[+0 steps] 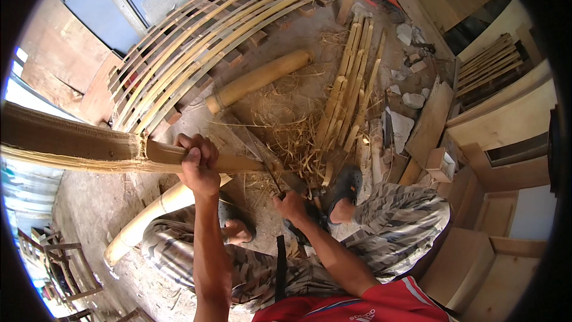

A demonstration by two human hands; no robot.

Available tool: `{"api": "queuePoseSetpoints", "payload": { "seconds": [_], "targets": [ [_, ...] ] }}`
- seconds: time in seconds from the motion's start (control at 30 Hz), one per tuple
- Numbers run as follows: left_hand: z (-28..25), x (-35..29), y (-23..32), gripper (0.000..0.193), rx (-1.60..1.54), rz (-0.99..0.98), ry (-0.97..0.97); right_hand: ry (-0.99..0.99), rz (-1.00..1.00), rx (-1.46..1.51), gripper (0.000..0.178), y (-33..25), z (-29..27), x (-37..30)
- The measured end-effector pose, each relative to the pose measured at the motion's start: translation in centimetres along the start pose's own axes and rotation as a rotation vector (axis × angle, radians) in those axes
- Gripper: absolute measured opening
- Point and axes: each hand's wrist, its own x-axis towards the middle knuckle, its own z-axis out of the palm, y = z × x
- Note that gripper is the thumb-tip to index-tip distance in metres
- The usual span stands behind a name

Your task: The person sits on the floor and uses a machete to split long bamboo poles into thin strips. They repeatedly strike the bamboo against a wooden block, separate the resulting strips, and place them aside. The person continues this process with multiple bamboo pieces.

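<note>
A long split bamboo piece (77,146) runs in from the left edge, its hollow side and a node ridge showing. My left hand (199,161) is closed round it, past the node. Beyond that hand the bamboo narrows toward the middle of the view. There my right hand (292,207) is closed on a knife, its handle mostly hidden by the fingers. The thin dark knife blade (273,178) lies against the bamboo near its far end. Below the piece, a bamboo pole (140,224) lies beside my left leg.
Curled shavings (286,125) cover the floor ahead of my feet. Behind them lies a thick bamboo pole (259,81), with split bamboo strips (351,84) to its right. A slatted rack (208,36) rests on bricks at the back. Wooden furniture (500,203) and rubble (402,128) stand right.
</note>
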Motion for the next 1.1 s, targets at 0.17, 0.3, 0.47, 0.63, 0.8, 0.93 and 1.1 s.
{"api": "queuePoseSetpoints", "payload": {
  "seconds": [0.17, 0.3, 0.47, 0.63, 0.8, 0.93, 1.1],
  "targets": [
    [-1.1, 0.1, 0.2, 0.027, -0.034, -0.01, 0.0, 0.116, -0.109, -0.078, 0.039, -3.0, -1.3, -1.3],
    [-0.3, -0.1, 0.1, 0.026, -0.045, -0.016, -0.026, 0.046, -0.041, -0.053, 0.043, -0.7, -0.5, -0.8],
    [-1.6, 0.2, 0.4, 0.026, -0.037, 0.013, 0.006, -0.019, -0.012, -0.04, 0.042, -1.9, -1.6, -1.3],
    [-0.9, 0.1, 0.2, 0.025, -0.007, 0.026, -0.032, -0.037, 0.095, -0.049, 0.04, 0.3, 0.7, -0.6],
    [-3.0, 0.5, 0.8, 0.022, 0.024, 0.011, 0.009, 0.026, -0.067, -0.042, 0.045, -2.1, -0.7, -2.0],
    [-1.7, 0.4, 0.6, 0.021, 0.019, -0.004, -0.024, 0.075, -0.015, -0.13, 0.043, -0.3, 0.4, -0.9],
    [-2.0, 0.5, 0.7, 0.022, 0.018, 0.046, 0.05, 0.038, -0.031, -0.099, 0.041, -0.7, -0.3, -1.3]
  ]
}}
